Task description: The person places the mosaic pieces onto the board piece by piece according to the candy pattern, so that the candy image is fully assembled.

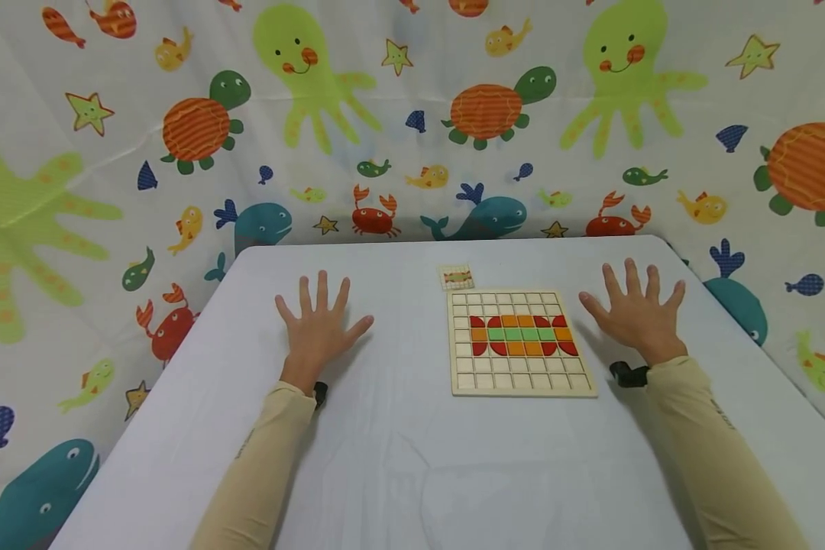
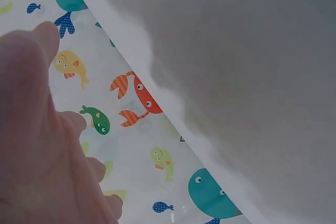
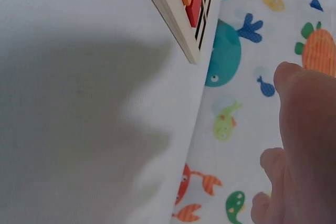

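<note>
A square wooden grid board [image 1: 522, 383] lies right of the table's middle in the head view. Red, orange and green tiles [image 1: 520, 334] fill its central cells in a candy-like pattern. Touching or just behind its back left corner is a small pattern card [image 1: 457, 277] with a like design. My left hand [image 1: 318, 330] is spread over the table left of the board, palm down, holding nothing. On the board's other side my right hand [image 1: 635, 313] has its fingers fanned out, also with nothing in it. The right wrist view catches a corner of the board [image 3: 181, 35].
The white table [image 1: 385, 458] has a rounded back edge. Behind and beside it hangs a white curtain [image 1: 399, 99] printed with sea animals. A dark wrist camera [image 1: 629, 374] is strapped at my right wrist, another [image 1: 320, 394] at my left.
</note>
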The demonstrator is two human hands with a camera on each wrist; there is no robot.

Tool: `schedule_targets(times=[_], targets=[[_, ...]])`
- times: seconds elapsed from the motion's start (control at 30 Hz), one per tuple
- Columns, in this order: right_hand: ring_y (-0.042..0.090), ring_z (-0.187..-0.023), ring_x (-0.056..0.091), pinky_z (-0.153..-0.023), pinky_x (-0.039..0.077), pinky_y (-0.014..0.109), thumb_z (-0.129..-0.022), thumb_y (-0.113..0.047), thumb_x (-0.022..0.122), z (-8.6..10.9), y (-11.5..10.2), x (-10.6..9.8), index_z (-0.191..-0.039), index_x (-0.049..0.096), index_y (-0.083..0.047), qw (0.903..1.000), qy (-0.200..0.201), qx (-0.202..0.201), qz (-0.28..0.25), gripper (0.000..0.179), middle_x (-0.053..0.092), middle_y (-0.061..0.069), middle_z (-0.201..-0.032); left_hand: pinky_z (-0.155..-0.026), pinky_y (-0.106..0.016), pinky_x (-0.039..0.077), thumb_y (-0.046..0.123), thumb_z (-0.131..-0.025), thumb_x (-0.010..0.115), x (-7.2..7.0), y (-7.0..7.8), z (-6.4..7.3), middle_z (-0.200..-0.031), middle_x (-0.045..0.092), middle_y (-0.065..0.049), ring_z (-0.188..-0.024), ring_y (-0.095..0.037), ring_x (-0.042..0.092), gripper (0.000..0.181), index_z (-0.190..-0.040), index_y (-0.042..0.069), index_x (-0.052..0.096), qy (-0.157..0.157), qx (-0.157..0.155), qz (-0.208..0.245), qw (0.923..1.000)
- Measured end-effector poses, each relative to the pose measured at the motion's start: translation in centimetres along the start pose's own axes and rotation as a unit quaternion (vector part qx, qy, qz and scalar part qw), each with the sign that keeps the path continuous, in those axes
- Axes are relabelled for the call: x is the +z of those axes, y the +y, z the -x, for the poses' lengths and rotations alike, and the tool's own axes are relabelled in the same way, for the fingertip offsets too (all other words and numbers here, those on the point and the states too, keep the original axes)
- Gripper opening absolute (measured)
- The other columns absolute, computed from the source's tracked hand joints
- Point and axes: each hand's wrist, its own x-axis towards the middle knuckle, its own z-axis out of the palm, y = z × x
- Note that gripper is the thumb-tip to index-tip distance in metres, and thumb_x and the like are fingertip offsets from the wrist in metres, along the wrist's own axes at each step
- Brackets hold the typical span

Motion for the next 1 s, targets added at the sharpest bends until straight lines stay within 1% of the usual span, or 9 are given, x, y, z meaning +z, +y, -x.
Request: schedule_targets(times=[0.3,0.53,0.63,0.87,1.0], targets=[[0.064,-0.152,-0.014,-0.110,-0.023,0.078,-0.105,-0.070,0.037,-0.2,-0.9,0.7,-0.169,0.010,-0.001,0.9998,-0.002,0.005,-0.017,0.097,-0.006,0.037,-0.170,-0.114,-0.082,-0.008,0.068,-0.102,0.051,0.3,1.1,-0.7,-0.177,-0.001,-0.023,-0.159,-0.052,-0.008,0.093,-0.173,0.017,0.018,0.007,0.004,-0.015,0.9999],[0.064,-0.152,-0.014,-0.110,-0.022,0.078,-0.106,-0.070,0.036,-0.1,-1.1,0.8,-0.168,0.012,-0.001,0.9998,-0.002,0.010,-0.019,0.097,-0.006,0.037,-0.170,-0.114,-0.082,-0.007,0.068,-0.102,0.051,0.5,1.5,-1.1,-0.177,0.000,-0.023,-0.159,-0.052,-0.006,0.093,-0.173,0.017,0.019,0.013,0.010,-0.012,0.9998],[0.063,-0.153,-0.014,-0.111,-0.021,0.078,-0.106,-0.070,0.036,-0.2,-1.3,0.7,-0.168,0.012,-0.001,0.9998,0.000,0.010,-0.018,0.096,-0.005,0.037,-0.170,-0.114,-0.082,-0.007,0.068,-0.102,0.052,0.4,1.7,-1.1,-0.177,0.000,-0.023,-0.159,-0.052,-0.006,0.093,-0.173,0.016,0.019,0.016,0.010,-0.011,0.9998],[0.063,-0.153,-0.014,-0.111,-0.020,0.078,-0.106,-0.068,0.038,-0.1,-1.6,0.5,-0.169,0.012,-0.001,0.9998,0.006,0.011,-0.018,0.095,-0.004,0.037,-0.170,-0.114,-0.081,-0.009,0.068,-0.103,0.051,0.0,2.0,-1.1,-0.178,-0.003,-0.021,-0.160,-0.051,-0.009,0.093,-0.173,0.018,0.016,0.009,0.002,-0.010,0.9999],[0.064,-0.153,-0.012,-0.111,-0.020,0.079,-0.107,-0.066,0.039,0.0,-1.7,0.3,-0.168,0.013,0.000,0.9997,0.006,0.009,-0.021,0.094,-0.003,0.037,-0.170,-0.114,-0.082,-0.009,0.067,-0.103,0.052,-0.3,2.1,-0.9,-0.177,-0.003,-0.022,-0.160,-0.051,-0.009,0.093,-0.173,0.017,0.016,0.013,0.004,-0.007,0.9999]])
